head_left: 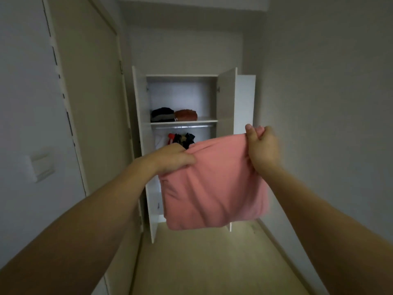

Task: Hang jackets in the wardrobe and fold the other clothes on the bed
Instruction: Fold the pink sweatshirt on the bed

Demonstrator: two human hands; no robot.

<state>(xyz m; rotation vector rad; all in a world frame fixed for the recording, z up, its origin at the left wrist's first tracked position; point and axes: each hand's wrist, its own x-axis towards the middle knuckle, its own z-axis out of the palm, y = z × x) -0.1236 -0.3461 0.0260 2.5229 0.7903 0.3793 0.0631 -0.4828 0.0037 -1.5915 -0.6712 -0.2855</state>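
Observation:
A folded pink garment (212,188) hangs in the air in front of me, held up by both hands. My left hand (172,158) grips its upper left corner. My right hand (262,149) pinches its upper right corner, a little higher. Behind it stands a white wardrobe (140,116) with both doors open. On its shelf (184,120) lie a dark folded pile (162,114) and a folded rust-brown garment (186,114). Dark and red clothes (182,139) hang from the rail below, partly hidden by the pink garment.
A closed door (89,103) and a wall with a light switch (39,166) run along the left. A plain wall (329,103) lines the right. A narrow strip of pale floor (212,262) leads to the wardrobe.

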